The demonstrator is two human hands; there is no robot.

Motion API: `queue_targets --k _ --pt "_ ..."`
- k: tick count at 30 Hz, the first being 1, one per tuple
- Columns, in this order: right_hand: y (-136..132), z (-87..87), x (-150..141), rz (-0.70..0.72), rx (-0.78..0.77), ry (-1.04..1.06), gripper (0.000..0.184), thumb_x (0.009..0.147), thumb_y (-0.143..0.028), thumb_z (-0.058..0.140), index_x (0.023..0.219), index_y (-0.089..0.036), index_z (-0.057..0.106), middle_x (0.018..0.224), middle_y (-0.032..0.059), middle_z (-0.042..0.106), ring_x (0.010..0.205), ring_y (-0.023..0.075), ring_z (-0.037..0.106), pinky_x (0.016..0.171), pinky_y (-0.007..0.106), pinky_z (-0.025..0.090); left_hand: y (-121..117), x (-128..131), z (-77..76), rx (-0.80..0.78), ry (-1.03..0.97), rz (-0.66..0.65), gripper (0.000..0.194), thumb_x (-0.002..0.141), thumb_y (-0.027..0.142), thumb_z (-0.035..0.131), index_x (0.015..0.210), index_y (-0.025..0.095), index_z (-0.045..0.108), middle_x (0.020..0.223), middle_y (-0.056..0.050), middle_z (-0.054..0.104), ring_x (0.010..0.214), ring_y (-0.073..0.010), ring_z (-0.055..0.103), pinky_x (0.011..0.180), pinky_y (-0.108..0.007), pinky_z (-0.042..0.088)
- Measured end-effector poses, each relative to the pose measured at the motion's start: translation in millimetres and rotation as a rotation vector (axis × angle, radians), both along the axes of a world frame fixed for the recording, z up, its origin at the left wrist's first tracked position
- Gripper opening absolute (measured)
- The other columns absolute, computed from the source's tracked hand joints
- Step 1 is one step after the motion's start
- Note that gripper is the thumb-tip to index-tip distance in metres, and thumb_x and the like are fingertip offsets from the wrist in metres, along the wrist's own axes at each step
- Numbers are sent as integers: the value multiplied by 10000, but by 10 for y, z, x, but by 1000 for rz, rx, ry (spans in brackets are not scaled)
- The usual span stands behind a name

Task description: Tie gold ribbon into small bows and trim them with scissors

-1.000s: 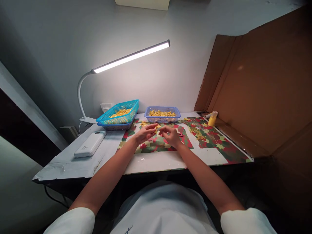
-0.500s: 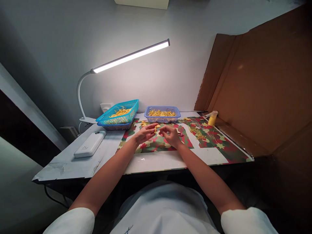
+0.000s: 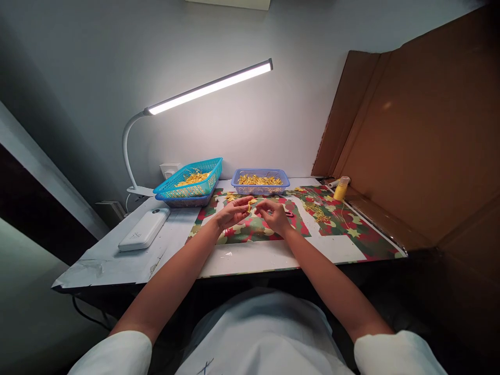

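My left hand (image 3: 233, 213) is closed around a small yellow ribbon-like piece (image 3: 249, 206), whose ends show past the fingertips. Just to its right, my right hand (image 3: 273, 215) is pinched, its fingertips close to the yellow piece; what they grip is too small to make out. Both hands hover over a camouflage-patterned sheet (image 3: 250, 235). Partly behind my right hand lies a tool with a red handle (image 3: 289, 214). Beyond the hands, a purple-blue basket (image 3: 261, 190) holds many similar yellow pieces.
A turquoise basket (image 3: 215, 178) of yellow pieces rests tilted on another basket (image 3: 187, 202). A white power bank (image 3: 144, 229) lies at left under a lit lamp (image 3: 213, 87). At right are gold cords (image 3: 317, 212), a yellow thread spool (image 3: 341, 189) and a tall cardboard wall (image 3: 414, 135).
Hardly anything differs. Both hands keep nearly the same pose around the yellow piece, and the whole view has shifted very slightly.
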State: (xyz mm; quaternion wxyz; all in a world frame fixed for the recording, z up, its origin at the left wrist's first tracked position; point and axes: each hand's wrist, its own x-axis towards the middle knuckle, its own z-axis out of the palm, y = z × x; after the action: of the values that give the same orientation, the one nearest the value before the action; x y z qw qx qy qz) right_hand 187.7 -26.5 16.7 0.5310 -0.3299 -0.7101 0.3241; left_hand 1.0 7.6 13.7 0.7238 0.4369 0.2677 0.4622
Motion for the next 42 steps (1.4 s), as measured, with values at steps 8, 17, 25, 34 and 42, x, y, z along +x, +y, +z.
queue_targets --k 8,17,25,34,42 --pt "42 -58 -33 14 4 18 108 777 -295 587 733 -217 648 673 20 676 659 176 630 693 315 492 10 20 -53 -6 38 -31 404 676 18 722 1052 163 699 954 -59 705 791 -95 664 721 -172 523" --pt "128 -134 -78 87 -70 141 242 746 -451 681 748 -210 664 677 28 685 651 180 640 596 301 500 -10 47 -28 -14 -6 -60 416 614 33 781 1007 147 709 858 -40 710 776 -101 676 732 -160 515" --pt "197 -171 -58 -47 -84 88 222 741 -432 668 770 -213 691 774 42 700 705 192 612 675 343 499 30 95 -64 63 70 70 398 564 98 846 942 163 739 919 -45 723 792 -109 655 776 -224 484" --pt "149 -102 -1 -297 278 -239 95 803 -240 649 818 -265 739 1090 45 636 1034 241 503 948 420 368 40 87 -68 130 215 84 500 504 188 885 984 170 749 979 -75 732 855 -148 649 841 -291 471" --pt "206 -118 -25 -124 100 -147 200 845 -379 591 749 -222 669 984 50 591 1001 220 492 925 387 368 51 36 -110 232 488 -71 549 563 312 850 1074 149 730 801 -55 721 533 -73 529 518 -218 385"
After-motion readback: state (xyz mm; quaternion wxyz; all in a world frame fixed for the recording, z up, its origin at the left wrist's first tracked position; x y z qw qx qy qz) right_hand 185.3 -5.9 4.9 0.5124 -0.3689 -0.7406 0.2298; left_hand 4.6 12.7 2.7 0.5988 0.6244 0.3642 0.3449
